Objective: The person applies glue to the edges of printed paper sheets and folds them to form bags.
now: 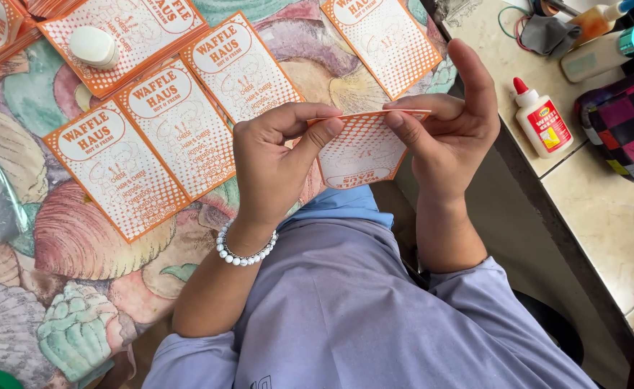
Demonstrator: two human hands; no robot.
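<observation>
Seashell-patterned cloth (79, 238) covers the table beyond the hands, with orange-and-white paper bags (148, 137) laid overlapping past the left hand (274, 162). Both hands pinch one such bag (360, 148) between them, left thumb and forefinger closed on its top edge, right hand (450, 126) gripping the other end with its forefinger raised. A glue bottle (542, 119) stands right of that hand.

- The orange-and-white dotted paper card (360, 155), pinched at its top edge, is partly covered by the left hand (277, 162) and right hand (450, 126).
- At twelve o'clock, another orange-printed paper sheet (385, 39) is cut off by the frame.
- At three o'clock, the pink-and-black checkered pouch (630, 126) runs past the edge.
</observation>
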